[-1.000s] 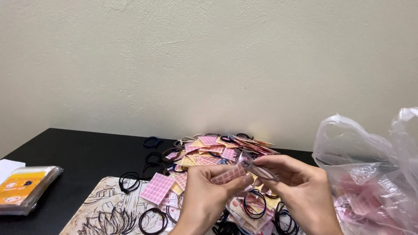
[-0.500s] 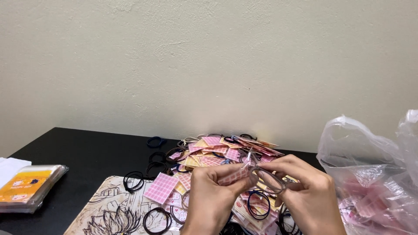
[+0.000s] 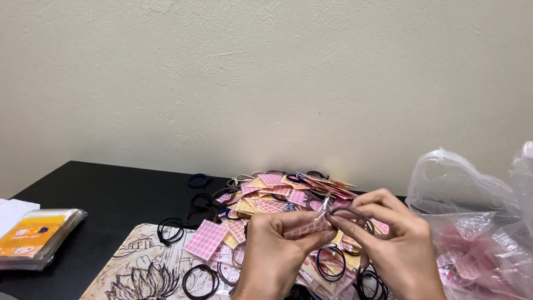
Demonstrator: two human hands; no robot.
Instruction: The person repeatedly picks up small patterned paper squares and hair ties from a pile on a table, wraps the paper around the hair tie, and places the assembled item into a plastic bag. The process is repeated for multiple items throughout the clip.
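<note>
My left hand point(image 3: 276, 251) pinches a small pink checked card point(image 3: 306, 228) inside a clear sleeve. My right hand point(image 3: 391, 244) holds a brown hair tie point(image 3: 348, 211) against the card's upper end. Both hands hover low in the middle of the view, above a heap of pink and yellow checked cards point(image 3: 280, 193) mixed with dark hair ties point(image 3: 200, 215). A single pink card point(image 3: 206, 239) lies to the left of my left hand.
A black table point(image 3: 105, 191) carries a mat with a lotus drawing point(image 3: 141, 269). A clear pack of yellow sleeves point(image 3: 36, 237) lies at the far left. A clear plastic bag point(image 3: 472, 222) with pink items stands at the right. A beige wall is behind.
My hands have risen slightly and drawn closer together. The hair tie has moved up onto the card's end.
</note>
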